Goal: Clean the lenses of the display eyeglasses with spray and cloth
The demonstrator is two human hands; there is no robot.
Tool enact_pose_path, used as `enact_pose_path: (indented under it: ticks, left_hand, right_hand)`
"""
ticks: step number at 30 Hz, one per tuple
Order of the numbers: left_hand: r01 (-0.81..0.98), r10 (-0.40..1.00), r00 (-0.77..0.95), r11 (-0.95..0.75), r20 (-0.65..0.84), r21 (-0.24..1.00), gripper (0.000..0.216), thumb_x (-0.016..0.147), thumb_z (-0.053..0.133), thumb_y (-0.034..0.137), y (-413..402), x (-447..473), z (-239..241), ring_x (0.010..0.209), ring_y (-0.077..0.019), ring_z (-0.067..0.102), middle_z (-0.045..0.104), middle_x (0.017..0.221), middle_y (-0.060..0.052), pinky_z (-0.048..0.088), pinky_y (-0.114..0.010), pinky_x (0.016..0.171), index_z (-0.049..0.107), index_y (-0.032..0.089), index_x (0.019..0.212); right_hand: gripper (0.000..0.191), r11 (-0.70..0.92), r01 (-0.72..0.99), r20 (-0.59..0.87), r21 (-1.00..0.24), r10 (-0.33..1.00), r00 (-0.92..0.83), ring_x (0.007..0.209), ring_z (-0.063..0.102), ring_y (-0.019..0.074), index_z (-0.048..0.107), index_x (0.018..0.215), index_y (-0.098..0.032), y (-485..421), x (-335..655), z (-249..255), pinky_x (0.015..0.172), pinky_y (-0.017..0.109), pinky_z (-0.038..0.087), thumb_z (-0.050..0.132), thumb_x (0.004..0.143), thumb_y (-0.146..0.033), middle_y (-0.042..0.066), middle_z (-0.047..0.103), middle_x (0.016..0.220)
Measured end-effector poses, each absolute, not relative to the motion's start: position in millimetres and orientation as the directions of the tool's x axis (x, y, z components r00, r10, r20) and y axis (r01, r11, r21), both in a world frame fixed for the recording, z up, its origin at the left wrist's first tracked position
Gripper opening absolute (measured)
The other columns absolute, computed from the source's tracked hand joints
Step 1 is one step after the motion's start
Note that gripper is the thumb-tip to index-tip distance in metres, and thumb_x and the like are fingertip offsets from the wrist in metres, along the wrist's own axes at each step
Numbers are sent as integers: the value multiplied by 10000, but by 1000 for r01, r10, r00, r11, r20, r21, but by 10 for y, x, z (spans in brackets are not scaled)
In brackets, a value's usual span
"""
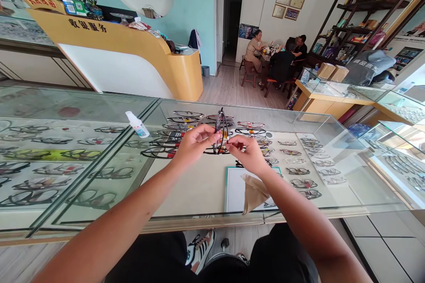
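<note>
A pair of dark-framed eyeglasses [220, 126] is held up on end over the glass display case. My left hand [196, 142] pinches it from the left side, thumb and fingers closed on the frame. From the right, my right hand [246, 152] grips it lower down with thumb and fingertips. Below my right wrist a beige cleaning cloth [254, 194] lies over a white pad with a teal edge [232, 185]. To the left stands a white spray bottle [137, 124], leaning in view. Several eyeglass frames [159, 152] spread out behind and beside my hands.
The glass display case [186, 212] runs across in front of me, with rows of eyeglasses [49, 168] in its left part. A yellow service counter [179, 75] stands beyond. Several people [280, 62] sit around a table at the back. More glass cases [332, 90] are on the right.
</note>
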State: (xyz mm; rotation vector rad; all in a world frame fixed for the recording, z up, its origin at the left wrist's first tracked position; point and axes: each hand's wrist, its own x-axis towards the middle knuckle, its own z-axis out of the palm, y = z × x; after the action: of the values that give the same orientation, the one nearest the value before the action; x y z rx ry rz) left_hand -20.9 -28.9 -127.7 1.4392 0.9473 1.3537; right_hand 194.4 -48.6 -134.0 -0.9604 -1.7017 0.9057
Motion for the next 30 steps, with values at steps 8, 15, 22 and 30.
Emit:
enact_pose_path:
  ticks: [8,15,22,30]
  left_hand:
    - [5,949,4,-314,314,949,513,779,959,660,-213,-326,-1293,891,-215,734,830,1010,-82,585,-351,890,838,205,983]
    - [88,916,9,-400,401,912,509,755,964,670,-186,-316,-1304,981,-260,769,844,1037,-92,628,-368,896,868,212,957]
    - [122,932,46,-363,360,924,492,756,957,659,-228,-281,-1275,959,-263,759,824,981,-92,618,-329,799,835,211,918]
    - [129,908,264,-367,325,921,437,785,951,622,-372,-128,-1350,915,-241,736,794,996,-77,642,-321,773,821,222,903]
  right_hand:
    - [254,309,140,314,-940,949,14,565,575,161,698,1041,-251,-411,2112,-1278,610,323,509,696,973,-496,6,801,757]
    - [263,468,200,506,-860,834,221,928,743,232,695,1231,-261,-373,2289,-1143,758,370,575,665,1023,-419,94,855,1172]
    - [142,540,265,570,-799,820,45,792,695,196,620,1125,-283,-521,2123,-1176,717,352,535,667,998,-325,41,799,1030]
    - [238,461,295,432,-837,887,-160,632,532,158,620,862,-265,-533,1970,-1314,580,318,395,664,997,-457,0,659,778]
